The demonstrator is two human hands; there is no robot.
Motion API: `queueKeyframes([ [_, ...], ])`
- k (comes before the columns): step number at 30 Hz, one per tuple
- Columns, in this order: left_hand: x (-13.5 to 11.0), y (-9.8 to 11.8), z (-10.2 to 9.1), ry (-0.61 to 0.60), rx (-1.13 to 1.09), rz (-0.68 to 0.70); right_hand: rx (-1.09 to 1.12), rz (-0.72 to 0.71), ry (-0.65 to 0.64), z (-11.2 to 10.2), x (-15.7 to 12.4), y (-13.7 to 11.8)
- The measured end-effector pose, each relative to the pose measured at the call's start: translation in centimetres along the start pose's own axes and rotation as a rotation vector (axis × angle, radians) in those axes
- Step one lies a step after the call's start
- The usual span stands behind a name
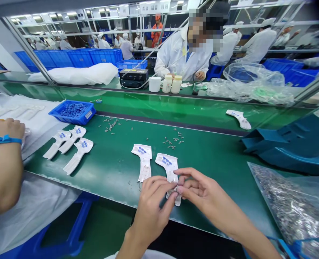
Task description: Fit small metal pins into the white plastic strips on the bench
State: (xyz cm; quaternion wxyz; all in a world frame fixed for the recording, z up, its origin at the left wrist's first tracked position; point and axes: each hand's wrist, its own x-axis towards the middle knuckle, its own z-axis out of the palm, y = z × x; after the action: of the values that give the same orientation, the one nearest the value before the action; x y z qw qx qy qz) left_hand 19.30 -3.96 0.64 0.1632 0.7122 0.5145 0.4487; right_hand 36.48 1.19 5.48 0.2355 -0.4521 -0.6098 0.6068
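My left hand (152, 201) and my right hand (199, 189) meet over the near edge of the green mat (218, 154). The fingertips of both pinch a tiny metal part (176, 188). Directly beneath them lies a white plastic shell with blue inserts (168, 166); its lower end is hidden by my fingers. A second white shell (143, 160) lies just to its left. Small metal springs (172, 140) are scattered on the mat a little beyond the shells.
Three more white shells (70, 145) and a blue tray of blue parts (73, 112) sit at the left, by a co-worker's arm with a blue wristband (5, 154). A bag of metal parts (296, 205) lies at right. A person in white works across the belt (186, 54).
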Motion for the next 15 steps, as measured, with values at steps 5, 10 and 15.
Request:
queueKeyframes([
  [5, 0.53, 0.89, 0.3, -0.025, -0.158, -0.1, 0.026, 0.019, 0.101, -0.02, 0.06, 0.34],
  [10, 0.84, 1.03, 0.16, 0.054, -0.172, -0.136, 0.134, 0.028, 0.096, -0.21, -0.01, 0.02],
  [15, 0.6, 1.17, 0.9, 0.258, -0.102, -0.051, 0.167, 0.029, 0.056, 0.21, 0.1, 0.4],
])
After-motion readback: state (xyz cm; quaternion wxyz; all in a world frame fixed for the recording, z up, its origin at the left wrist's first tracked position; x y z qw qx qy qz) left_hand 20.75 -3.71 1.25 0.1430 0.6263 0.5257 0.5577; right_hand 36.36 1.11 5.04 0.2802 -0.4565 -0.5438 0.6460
